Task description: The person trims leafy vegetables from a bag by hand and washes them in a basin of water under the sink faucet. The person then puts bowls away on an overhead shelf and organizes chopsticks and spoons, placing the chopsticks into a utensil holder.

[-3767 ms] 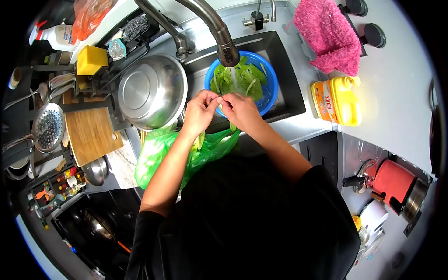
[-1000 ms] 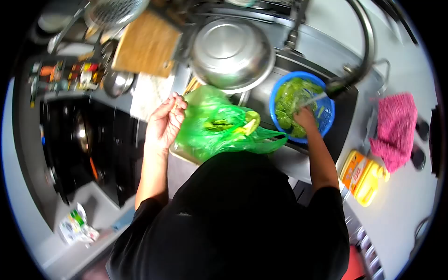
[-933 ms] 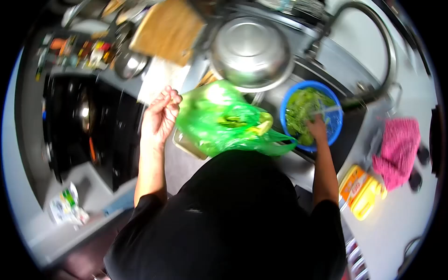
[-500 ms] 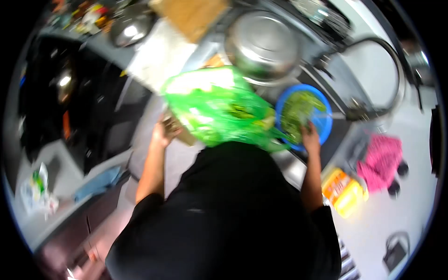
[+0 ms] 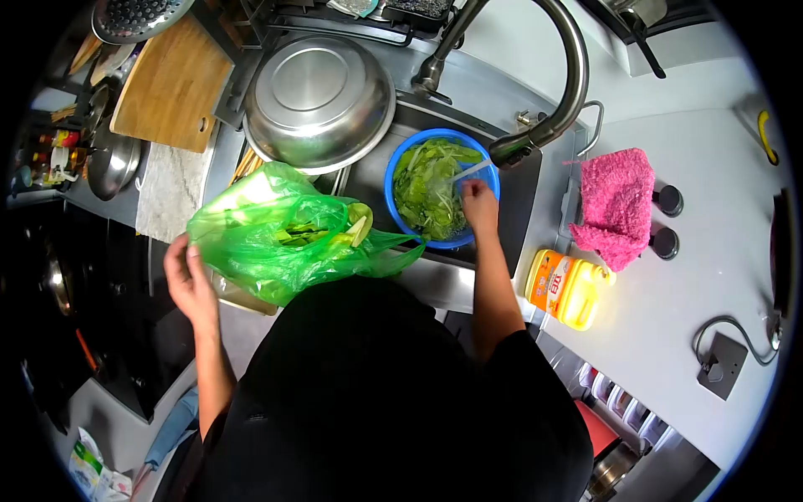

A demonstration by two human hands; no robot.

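Lots of wet greens (image 5: 425,191) in the blue basin (image 5: 390,186) in the sink (image 5: 521,194). Probably light, limp and slippery, easy to bruise, so best scooped loosely from underneath, not pinched. Right hand (image 5: 479,204) over the basin, fingers curled in; can't tell if holding anything. Left hand (image 5: 192,286) at the green bag's (image 5: 251,238) outer edge, half-open, can't tell if gripping. Thin, floppy plastic, so gather the top and support the bottom.

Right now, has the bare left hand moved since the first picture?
Yes: the left hand went left from the blue plastic basin, away from the black sink, to the green plastic bag.
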